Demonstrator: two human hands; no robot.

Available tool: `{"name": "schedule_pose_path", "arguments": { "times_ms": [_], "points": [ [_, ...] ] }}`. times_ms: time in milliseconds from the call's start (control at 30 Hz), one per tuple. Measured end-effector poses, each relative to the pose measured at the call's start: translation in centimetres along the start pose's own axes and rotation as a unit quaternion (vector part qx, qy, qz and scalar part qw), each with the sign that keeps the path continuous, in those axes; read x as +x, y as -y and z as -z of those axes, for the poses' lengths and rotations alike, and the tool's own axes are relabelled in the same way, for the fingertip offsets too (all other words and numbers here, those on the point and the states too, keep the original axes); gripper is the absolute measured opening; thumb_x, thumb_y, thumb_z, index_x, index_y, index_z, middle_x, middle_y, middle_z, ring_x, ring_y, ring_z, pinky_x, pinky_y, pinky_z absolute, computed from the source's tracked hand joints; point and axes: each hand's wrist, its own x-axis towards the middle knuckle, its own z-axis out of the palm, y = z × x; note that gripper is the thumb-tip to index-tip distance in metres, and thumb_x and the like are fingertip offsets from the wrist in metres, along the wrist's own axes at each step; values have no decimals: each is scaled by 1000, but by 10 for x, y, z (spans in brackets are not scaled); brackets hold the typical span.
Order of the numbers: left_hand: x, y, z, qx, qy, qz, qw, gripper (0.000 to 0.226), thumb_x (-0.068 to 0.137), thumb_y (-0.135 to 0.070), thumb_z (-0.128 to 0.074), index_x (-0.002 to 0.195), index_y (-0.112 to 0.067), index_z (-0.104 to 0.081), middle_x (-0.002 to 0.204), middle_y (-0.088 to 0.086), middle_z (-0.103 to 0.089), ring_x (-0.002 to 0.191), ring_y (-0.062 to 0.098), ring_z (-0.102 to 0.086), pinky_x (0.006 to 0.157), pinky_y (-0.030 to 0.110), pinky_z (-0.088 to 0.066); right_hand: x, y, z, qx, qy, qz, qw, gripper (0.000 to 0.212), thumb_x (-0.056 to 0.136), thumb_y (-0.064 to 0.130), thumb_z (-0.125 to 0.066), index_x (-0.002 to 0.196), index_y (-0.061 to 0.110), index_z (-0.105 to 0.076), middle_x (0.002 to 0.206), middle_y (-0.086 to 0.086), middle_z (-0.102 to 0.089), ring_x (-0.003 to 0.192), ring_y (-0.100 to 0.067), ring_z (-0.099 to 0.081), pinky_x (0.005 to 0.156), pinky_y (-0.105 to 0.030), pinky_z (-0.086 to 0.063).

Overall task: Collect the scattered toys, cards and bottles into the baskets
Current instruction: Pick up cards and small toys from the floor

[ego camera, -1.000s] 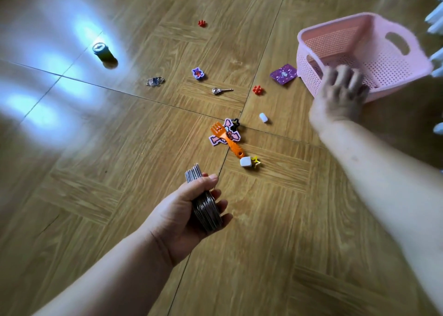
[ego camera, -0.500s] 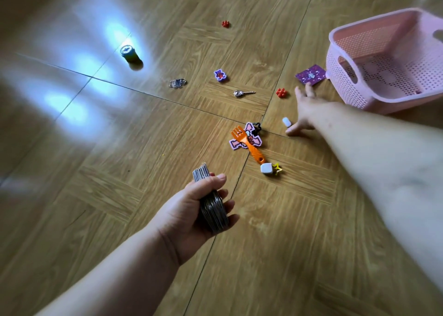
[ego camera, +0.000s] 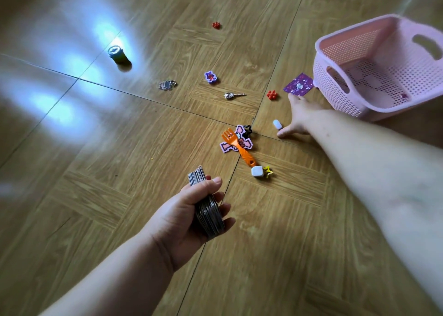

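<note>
Both hands are at work, each in its own way. The left hand (ego camera: pixel 182 217) grips a thick stack of cards (ego camera: pixel 208 217), thumb clamped over the top and fingers curled underneath, held above the floor (ego camera: pixel 96 196). The right hand (ego camera: pixel 299 116) is stretched low with its fingers straight and holds nothing. Its fingertips reach the near edge of the purple card (ego camera: pixel 298 86), which lies flat just beside the pink basket (ego camera: pixel 335 100). Whether they actually press on the card I cannot tell. The thumb sits just beside a small white capsule (ego camera: pixel 276 124).

Picking up that card looks like the step in hand, and it is a fiddly one. A thin card flat on a glossy floor offers no edge to pinch, so a push could slide it against the basket wall or partly under it. The thumb or wrist could also knock the capsule, which would probably roll away. The stack is another worry, since its top cards fan out past the thumb and a slackened grip would spill them.

Plenty remains to collect: an orange fork (ego camera: pixel 237 145), a white cube (ego camera: pixel 257 172), a yellow star (ego camera: pixel 268 171), a red flower piece (ego camera: pixel 272 94) and a green bottle (ego camera: pixel 117 55) well apart from the rest. The forearm, passing above the fork and cube, could scatter them if it dips.
</note>
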Motion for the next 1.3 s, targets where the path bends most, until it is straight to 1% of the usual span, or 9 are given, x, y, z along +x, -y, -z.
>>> {"name": "schedule_pose_path", "arguments": {
  "times_ms": [167, 367, 433, 500, 567, 667, 867, 1100, 1300],
  "points": [
    [-4, 9, -2, 1, 3, -4, 1000, 37, 62, -17, -75, 95, -20, -60, 93, 11, -59, 68, 24, -63, 67, 42, -58, -62, -3, -30, 10, -15, 45, 999, 83, 91, 45, -58, 153, 20, -8, 161, 2, -11, 133, -34, -42, 102, -43, -40],
    [-8, 21, 4, 20, 1, 5, 1000, 46, 62, -12, -82, 101, -20, -59, 94, 11, -60, 68, 24, -65, 71, 44, -58, -202, -22, -92, 31, 40, 137, 989, 70, 98, 35, -48, 154, 27, -6, 161, 13, 5, 131, -24, -47, 101, -33, -39],
    [-7, 24, 6, 34, -10, 0, 999, 53, 60, -11, -84, 107, -21, -60, 95, 11, -59, 68, 24, -65, 70, 44, -58, -229, -27, -103, 41, 48, 143, 988, 61, 97, 37, -49, 151, 29, -20, 161, 14, -6, 130, -19, -48, 99, -31, -41],
    [-8, 28, 5, 44, -19, -7, 999, 54, 61, -17, -80, 110, -24, -60, 95, 10, -58, 68, 24, -64, 69, 44, -57, -235, -26, -104, 81, 21, 83, 993, 50, 95, 42, -51, 141, 27, -37, 151, 7, -31, 122, -20, -53, 90, -32, -43],
    [-10, 33, 2, 51, -13, -4, 999, 50, 61, -19, -76, 109, -25, -61, 94, 10, -57, 69, 24, -64, 69, 44, -57, -222, -20, -100, 129, -41, -44, 990, 54, 91, 53, -53, 130, 17, -46, 131, -5, -47, 111, -28, -58, 82, -35, -45],
    [-15, 41, -4, 54, -3, 6, 999, 49, 61, -18, -75, 107, -23, -60, 93, 10, -57, 70, 24, -63, 69, 44, -56, -188, -6, -99, 97, -69, -157, 980, 83, 80, 70, -53, 126, 2, -43, 126, -18, -48, 114, -33, -54, 88, -37, -46],
    [-28, 49, -2, 48, 4, 0, 999, 48, 62, -17, -75, 107, -24, -60, 92, 9, -58, 71, 25, -62, 68, 43, -56, -166, 13, -107, 114, -15, -127, 985, 76, 79, 47, -71, 134, 8, -36, 138, -13, -30, 127, -33, -32, 103, -38, -36],
    [-42, 57, 17, 36, -5, -8, 999, 54, 64, -17, -76, 115, -24, -59, 93, 9, -59, 71, 24, -63, 67, 42, -56, -191, -4, -114, 142, -6, -150, 978, 69, 79, 20, -75, 130, 8, -30, 132, -20, -34, 120, -34, -47, 95, -35, -44],
    [-53, 68, 26, 56, -7, -25, 998, 54, 71, -13, -76, 121, -24, -58, 94, 6, -62, 80, 25, -62, 67, 41, -55, -213, -12, -132, 196, 9, -208, 958, 68, 77, 22, -76, 125, 1, -33, 132, -19, -50, 121, -34, -53, 93, -35, -45]
  ]
}}
